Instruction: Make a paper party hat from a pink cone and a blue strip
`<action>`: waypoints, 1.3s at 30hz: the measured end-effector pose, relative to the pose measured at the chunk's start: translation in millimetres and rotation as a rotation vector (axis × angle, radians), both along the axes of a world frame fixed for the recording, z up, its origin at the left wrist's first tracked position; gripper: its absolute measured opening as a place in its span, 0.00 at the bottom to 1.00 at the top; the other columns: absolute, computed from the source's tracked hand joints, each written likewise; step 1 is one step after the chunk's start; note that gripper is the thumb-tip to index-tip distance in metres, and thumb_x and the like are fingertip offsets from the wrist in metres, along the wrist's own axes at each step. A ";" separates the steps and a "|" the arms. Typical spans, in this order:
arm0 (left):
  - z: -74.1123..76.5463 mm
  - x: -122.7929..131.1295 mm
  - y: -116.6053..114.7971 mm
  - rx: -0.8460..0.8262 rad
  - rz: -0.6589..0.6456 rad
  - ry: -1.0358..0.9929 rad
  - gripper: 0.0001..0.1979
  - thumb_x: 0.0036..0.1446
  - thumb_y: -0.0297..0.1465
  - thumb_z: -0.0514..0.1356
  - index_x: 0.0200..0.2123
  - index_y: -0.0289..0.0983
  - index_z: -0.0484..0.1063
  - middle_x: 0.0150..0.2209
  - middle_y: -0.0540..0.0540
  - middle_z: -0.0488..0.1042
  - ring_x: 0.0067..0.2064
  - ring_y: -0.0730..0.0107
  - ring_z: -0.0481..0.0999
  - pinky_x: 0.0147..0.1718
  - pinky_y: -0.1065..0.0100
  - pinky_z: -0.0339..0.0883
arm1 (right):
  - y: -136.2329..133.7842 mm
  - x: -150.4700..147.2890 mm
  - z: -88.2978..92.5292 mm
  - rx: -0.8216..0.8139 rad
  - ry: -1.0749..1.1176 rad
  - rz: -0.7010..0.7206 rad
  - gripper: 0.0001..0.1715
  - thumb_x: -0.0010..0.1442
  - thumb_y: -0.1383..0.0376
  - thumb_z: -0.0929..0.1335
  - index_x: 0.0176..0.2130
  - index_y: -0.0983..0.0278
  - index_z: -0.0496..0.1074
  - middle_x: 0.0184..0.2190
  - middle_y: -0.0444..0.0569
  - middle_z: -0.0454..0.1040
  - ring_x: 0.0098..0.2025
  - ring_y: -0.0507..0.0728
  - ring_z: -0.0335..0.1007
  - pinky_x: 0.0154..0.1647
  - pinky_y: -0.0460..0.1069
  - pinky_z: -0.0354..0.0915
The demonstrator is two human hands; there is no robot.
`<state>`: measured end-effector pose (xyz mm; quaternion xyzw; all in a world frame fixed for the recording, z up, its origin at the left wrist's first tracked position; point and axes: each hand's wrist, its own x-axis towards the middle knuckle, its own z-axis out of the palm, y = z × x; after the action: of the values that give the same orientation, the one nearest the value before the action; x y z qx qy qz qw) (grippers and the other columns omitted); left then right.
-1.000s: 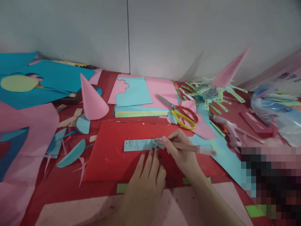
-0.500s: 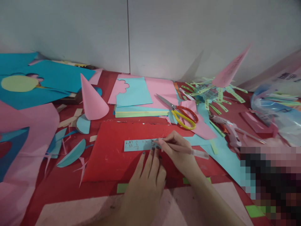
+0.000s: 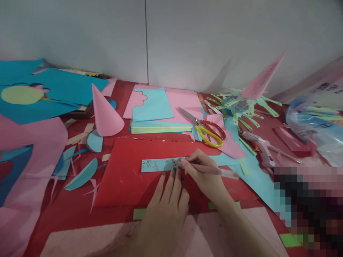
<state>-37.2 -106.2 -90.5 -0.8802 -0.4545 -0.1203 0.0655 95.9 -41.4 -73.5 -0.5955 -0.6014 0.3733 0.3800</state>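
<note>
A narrow light-blue paper strip [image 3: 150, 166] with handwritten numbers lies on a red sheet [image 3: 125, 185]. My left hand [image 3: 171, 200] rests with fingers stretched out, its fingertips at the strip's lower edge. In my right hand [image 3: 205, 175] is a pen [image 3: 205, 169], pinched between thumb and fingers. The pen's tip meets the strip's right-hand part, near the last written marks. My fingers partly cover the strip's right end.
Scissors [image 3: 198, 123] with red and yellow handles lie beyond the red sheet, beside stacked coloured paper [image 3: 160, 129]. A pink paper cone [image 3: 105, 117] stands left. At right are a fringed cone piece [image 3: 261, 82], a glue gun [image 3: 264, 150] and a plastic bag [image 3: 321, 132].
The pen and my right hand have shifted very slightly over the strip. My left hand has stayed where it was.
</note>
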 end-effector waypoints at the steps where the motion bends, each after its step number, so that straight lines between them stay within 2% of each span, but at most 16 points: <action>1: 0.0 0.0 -0.1 0.003 0.001 0.001 0.13 0.57 0.33 0.49 0.41 0.34 0.68 0.49 0.40 0.70 0.55 0.59 0.64 0.54 0.57 0.53 | 0.0 -0.1 0.1 0.001 0.000 0.003 0.12 0.54 0.60 0.66 0.24 0.61 0.61 0.18 0.41 0.68 0.22 0.51 0.66 0.21 0.45 0.60; 11: -0.5 -0.5 0.5 0.007 0.006 -0.003 0.13 0.57 0.33 0.49 0.41 0.35 0.68 0.49 0.41 0.71 0.54 0.59 0.64 0.53 0.57 0.53 | -0.5 1.8 0.1 0.024 -0.041 0.020 0.12 0.55 0.61 0.65 0.23 0.61 0.61 0.19 0.42 0.69 0.25 0.52 0.68 0.25 0.45 0.61; 14: -0.8 0.0 0.5 0.012 0.004 -0.007 0.13 0.57 0.34 0.49 0.42 0.35 0.68 0.49 0.41 0.71 0.55 0.59 0.64 0.53 0.57 0.53 | -0.9 1.9 0.8 0.017 0.007 -0.001 0.13 0.56 0.61 0.65 0.23 0.61 0.60 0.17 0.40 0.66 0.26 0.52 0.69 0.25 0.45 0.61; 19: -0.5 0.0 -0.4 0.022 0.005 0.007 0.16 0.57 0.35 0.49 0.44 0.34 0.68 0.51 0.39 0.69 0.56 0.59 0.63 0.54 0.57 0.51 | 0.0 3.8 0.2 0.066 0.219 -0.221 0.19 0.57 0.59 0.64 0.20 0.61 0.55 0.11 0.35 0.55 0.18 0.50 0.64 0.24 0.45 0.61; 22: -0.1 -0.4 -0.3 0.044 0.005 0.002 0.19 0.57 0.35 0.49 0.48 0.31 0.66 0.53 0.38 0.67 0.56 0.58 0.62 0.54 0.56 0.51 | 1.4 8.3 -1.6 0.066 0.262 -0.346 0.19 0.56 0.57 0.65 0.21 0.61 0.55 0.13 0.35 0.56 0.15 0.49 0.61 0.18 0.44 0.57; 24: 0.3 -0.5 0.1 0.049 0.004 -0.003 0.21 0.58 0.36 0.48 0.50 0.30 0.64 0.54 0.37 0.65 0.57 0.57 0.61 0.54 0.55 0.51 | 2.5 11.8 -2.4 0.071 0.242 -0.378 0.19 0.56 0.55 0.64 0.21 0.61 0.56 0.13 0.36 0.57 0.14 0.48 0.60 0.15 0.43 0.53; 31: 1.5 -1.9 -1.4 0.044 0.063 -0.013 0.23 0.60 0.37 0.45 0.54 0.31 0.61 0.55 0.41 0.65 0.56 0.59 0.62 0.54 0.55 0.49 | 5.4 15.2 1.2 0.114 0.227 -0.394 0.20 0.56 0.56 0.64 0.20 0.62 0.58 0.07 0.35 0.53 0.11 0.49 0.59 0.11 0.43 0.48; 39: 4.6 -1.2 -2.3 0.095 0.084 -0.003 0.23 0.59 0.37 0.46 0.53 0.29 0.62 0.53 0.39 0.68 0.55 0.58 0.63 0.54 0.54 0.47 | 3.4 7.6 6.2 0.084 0.174 -0.288 0.20 0.58 0.57 0.63 0.19 0.62 0.59 0.07 0.35 0.55 0.12 0.48 0.59 0.16 0.43 0.55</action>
<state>-38.5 -108.5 -85.9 -0.8560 -0.4849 -0.1401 0.1115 103.5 -38.0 -67.3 -0.6244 -0.4898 0.3398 0.5047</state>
